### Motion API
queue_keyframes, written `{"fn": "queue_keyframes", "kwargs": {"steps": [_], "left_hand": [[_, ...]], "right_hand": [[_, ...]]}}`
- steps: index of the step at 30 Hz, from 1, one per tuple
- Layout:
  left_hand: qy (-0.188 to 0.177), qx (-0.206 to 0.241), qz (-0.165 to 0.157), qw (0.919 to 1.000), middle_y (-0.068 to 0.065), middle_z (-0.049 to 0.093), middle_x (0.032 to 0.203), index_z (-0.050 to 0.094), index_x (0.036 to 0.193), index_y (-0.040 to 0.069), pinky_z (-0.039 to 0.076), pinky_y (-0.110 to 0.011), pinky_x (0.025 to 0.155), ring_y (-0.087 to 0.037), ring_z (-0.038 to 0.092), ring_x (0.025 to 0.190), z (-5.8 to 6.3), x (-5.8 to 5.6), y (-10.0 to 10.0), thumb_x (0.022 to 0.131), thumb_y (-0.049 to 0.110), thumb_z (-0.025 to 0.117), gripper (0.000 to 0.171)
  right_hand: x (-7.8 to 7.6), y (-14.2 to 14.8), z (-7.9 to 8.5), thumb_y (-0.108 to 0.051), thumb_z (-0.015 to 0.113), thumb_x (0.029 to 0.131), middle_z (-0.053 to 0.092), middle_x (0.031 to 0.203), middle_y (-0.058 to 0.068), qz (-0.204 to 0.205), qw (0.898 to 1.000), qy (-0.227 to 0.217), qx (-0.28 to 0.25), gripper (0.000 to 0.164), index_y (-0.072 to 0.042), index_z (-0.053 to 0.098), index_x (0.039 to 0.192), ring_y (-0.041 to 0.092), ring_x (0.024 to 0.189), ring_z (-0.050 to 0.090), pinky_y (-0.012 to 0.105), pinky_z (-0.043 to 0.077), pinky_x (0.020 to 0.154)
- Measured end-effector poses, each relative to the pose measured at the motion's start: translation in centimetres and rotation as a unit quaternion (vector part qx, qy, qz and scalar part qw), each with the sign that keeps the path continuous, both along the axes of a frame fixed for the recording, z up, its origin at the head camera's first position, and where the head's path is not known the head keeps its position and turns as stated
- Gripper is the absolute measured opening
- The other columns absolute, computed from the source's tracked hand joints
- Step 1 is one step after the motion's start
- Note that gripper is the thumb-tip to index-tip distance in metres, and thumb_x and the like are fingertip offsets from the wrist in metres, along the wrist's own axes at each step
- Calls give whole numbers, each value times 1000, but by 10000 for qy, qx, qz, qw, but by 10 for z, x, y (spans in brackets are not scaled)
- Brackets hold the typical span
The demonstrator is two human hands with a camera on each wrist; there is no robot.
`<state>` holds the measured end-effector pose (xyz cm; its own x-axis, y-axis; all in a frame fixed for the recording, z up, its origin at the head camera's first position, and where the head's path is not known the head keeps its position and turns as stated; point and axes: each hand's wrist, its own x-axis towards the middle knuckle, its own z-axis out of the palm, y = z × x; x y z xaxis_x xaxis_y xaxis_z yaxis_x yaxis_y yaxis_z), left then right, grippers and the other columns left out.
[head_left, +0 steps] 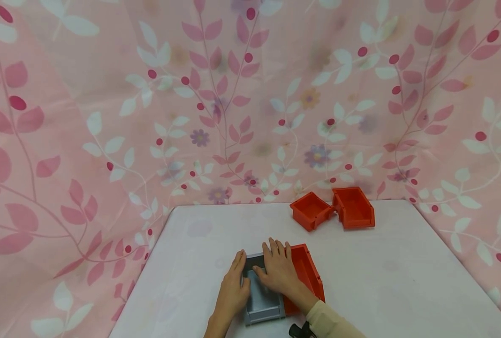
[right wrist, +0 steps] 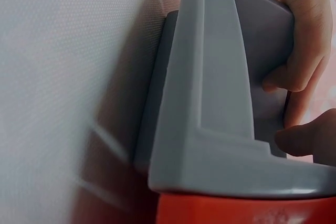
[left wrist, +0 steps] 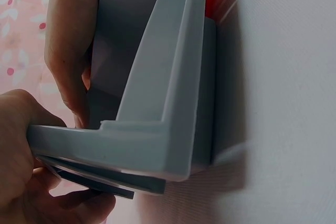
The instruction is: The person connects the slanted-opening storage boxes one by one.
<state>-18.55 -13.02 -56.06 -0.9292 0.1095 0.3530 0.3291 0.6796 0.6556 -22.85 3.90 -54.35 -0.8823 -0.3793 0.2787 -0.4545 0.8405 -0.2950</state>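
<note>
A grey plastic storage bin (head_left: 264, 298) lies on the table with its mouth facing up and its low front edge toward me. My left hand (head_left: 232, 292) grips its left side wall, thumb on the inner side and fingers outside. Against the bin's right wall sits a red bin (head_left: 303, 272) of similar shape. Across the two adjoining walls lies my right hand (head_left: 281, 273), its thumb reaching into the grey bin and its fingers over the red one. Both side rims of the grey bin show close up in the wrist views, where its front lip (right wrist: 226, 61) also appears.
Two more red parts stand toward the back right of the white table (head_left: 183, 272): a smaller, turned red bin (head_left: 311, 210) and another red bin (head_left: 355, 206) touching or nearly touching it. A black object (head_left: 301, 330) shows by the right sleeve. A flowered pink curtain (head_left: 242, 103) hangs behind.
</note>
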Motion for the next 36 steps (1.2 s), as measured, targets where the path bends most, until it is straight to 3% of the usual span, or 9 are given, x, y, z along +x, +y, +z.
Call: {"fn": "queue_keyframes", "kwargs": {"steps": [10,15,18,21,24,29,32,36], "left_hand": [[-283,69,82,9995,-17,34,164,40,156,-6,36,-54,112,-36,37,147,1,-1,-6,87,-5,60,72],[-294,130,30,9995,-18,34,164,40,155,-7,35,-53,113,-35,35,148,0,-4,-6,87,-6,59,71],[-329,124,60,9994,-18,33,165,41,155,-7,36,-54,113,-36,36,147,2,-4,-6,87,-6,59,71],[-368,83,151,9992,-16,34,165,42,155,-6,36,-53,113,-35,37,147,4,-4,-10,87,-7,58,70],[-432,41,295,9986,-13,34,165,44,154,-5,39,-53,111,-34,38,146,7,-4,-18,86,-9,56,70],[-491,128,537,9973,-13,35,165,46,153,-6,40,-55,110,-34,39,146,7,-6,-27,85,-13,53,68],[-501,185,606,9967,-14,37,164,47,152,-6,42,-53,108,-33,41,145,5,-8,-27,86,-13,53,67],[-494,177,597,9968,-14,38,163,46,153,-5,48,-50,102,-32,43,143,3,-8,-24,86,-12,54,67]], "right_hand": [[-4,1,-9,-43,69,93,32,159,32,332,9982,-73,-499,78,5,47,150,49,143,31,72,14,114],[-7,6,-7,-48,63,95,28,163,30,534,9921,-437,-1047,80,4,44,154,49,147,25,72,7,116],[-9,17,3,-48,62,97,27,165,26,771,9797,-860,-1637,81,3,41,156,47,150,24,70,10,117],[-13,33,23,-39,65,98,29,166,20,776,9656,-1155,-2197,75,-2,40,159,42,151,26,68,20,116],[-25,54,46,-24,68,99,33,165,17,607,9647,-992,-2364,67,-5,43,158,40,149,31,67,29,113],[-71,97,60,-6,62,97,44,155,28,311,9829,-336,-1782,53,4,52,148,48,141,40,66,34,110],[-98,123,55,-1,59,96,46,152,31,-91,9915,-440,-1222,50,7,53,146,50,139,42,66,36,108],[-122,151,46,1,64,94,47,152,29,-561,9939,-887,-348,52,5,55,145,49,139,43,68,33,109]]}}
